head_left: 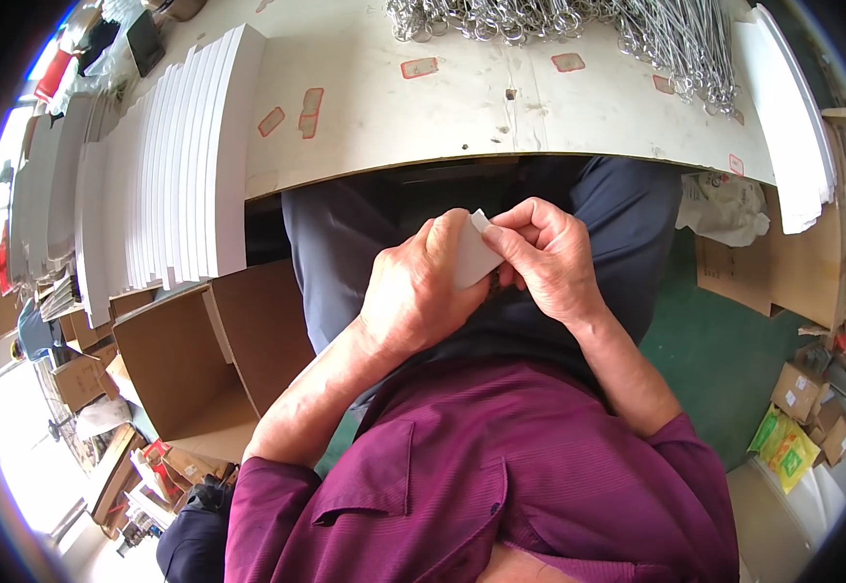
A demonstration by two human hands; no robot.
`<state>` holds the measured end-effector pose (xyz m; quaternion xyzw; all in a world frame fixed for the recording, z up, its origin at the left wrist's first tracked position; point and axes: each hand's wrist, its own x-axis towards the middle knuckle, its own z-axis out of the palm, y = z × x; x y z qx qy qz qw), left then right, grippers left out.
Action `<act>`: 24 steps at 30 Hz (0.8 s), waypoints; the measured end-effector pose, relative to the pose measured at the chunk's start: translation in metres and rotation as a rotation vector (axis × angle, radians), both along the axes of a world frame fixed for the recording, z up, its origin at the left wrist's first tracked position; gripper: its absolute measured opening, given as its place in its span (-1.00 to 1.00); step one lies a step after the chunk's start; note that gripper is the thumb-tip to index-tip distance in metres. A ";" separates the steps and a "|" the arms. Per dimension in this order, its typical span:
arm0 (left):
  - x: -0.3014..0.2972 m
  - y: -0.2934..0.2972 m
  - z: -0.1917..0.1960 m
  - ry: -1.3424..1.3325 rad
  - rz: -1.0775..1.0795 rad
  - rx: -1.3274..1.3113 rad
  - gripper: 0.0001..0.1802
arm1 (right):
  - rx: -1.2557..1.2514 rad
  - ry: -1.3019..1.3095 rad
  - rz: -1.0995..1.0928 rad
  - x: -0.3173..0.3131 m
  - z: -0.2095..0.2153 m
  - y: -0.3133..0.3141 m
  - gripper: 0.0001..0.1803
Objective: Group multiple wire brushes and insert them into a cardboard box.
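Observation:
Over my lap, in front of the table's near edge, I hold a small white cardboard box (476,257). My left hand (421,282) is wrapped round its body and covers much of it. At the box's upper end, my right hand (542,255) pinches a small raised white flap (481,220) between thumb and fingers. What is inside the box, if anything, is hidden.
A pale table (364,97) spans the far side, with a pile of thin metal rods with looped ends (680,49). Long white boxes (175,165) line up at its left, more white pieces (787,117) at its right. An open brown carton (185,364) stands lower left.

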<state>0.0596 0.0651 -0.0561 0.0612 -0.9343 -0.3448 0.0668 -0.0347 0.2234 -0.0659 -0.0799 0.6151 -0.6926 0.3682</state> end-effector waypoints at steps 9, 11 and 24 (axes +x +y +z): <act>0.001 -0.001 0.005 -0.028 -0.023 0.010 -0.38 | -0.015 -0.021 0.008 -0.001 -0.004 0.003 -0.87; 0.002 -0.002 0.005 -0.090 -0.014 0.013 -0.33 | -0.015 -0.019 0.010 -0.002 -0.004 0.003 -0.87; 0.007 -0.003 0.003 -0.013 -0.026 0.003 -0.31 | 0.000 0.021 -0.023 0.006 0.002 0.001 -0.87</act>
